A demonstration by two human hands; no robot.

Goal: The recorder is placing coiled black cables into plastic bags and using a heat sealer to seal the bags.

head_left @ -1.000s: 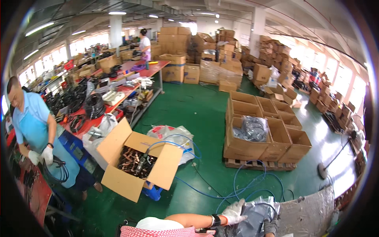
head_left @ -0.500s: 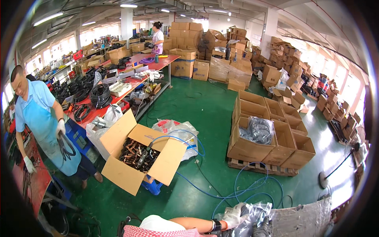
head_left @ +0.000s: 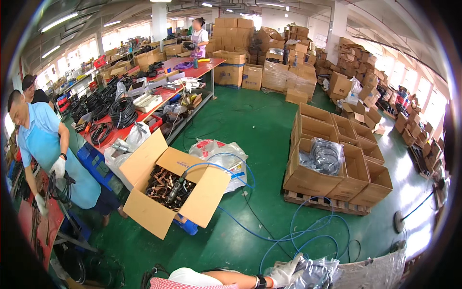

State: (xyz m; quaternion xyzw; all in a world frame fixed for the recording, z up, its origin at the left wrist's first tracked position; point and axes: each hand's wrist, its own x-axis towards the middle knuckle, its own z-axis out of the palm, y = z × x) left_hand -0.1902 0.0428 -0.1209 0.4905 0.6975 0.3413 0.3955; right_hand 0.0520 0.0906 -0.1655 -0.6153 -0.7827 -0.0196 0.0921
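At the bottom edge, my right hand [head_left: 285,275], in a white glove with a dark band at the wrist, closes on a clear plastic bag [head_left: 315,273]. Dark cable-like pieces show through the bag. At the lower left, what looks like my left hand [head_left: 58,269], gloved and dim, comes in near dark cables; its fingers are too unclear to read. An open cardboard box [head_left: 204,204] stands on a blue stool [head_left: 186,225]. Inside lie many copper-coloured and black parts [head_left: 169,185] and a dark tool joined to a blue hose [head_left: 231,217].
Open cartons [head_left: 313,179] stand on a wooden pallet [head_left: 327,204], one with bagged cable. A red worktable [head_left: 166,102] carries black coils. At left, a co-worker in a blue apron [head_left: 79,176] handles black cable. Behind are another person [head_left: 36,91] and one at the far table [head_left: 198,38].
The view has shifted slightly. My left hand seems to have entered at the lower left. My right hand stays at the bag. The co-worker's cable coil has swung lower; another person appears behind.
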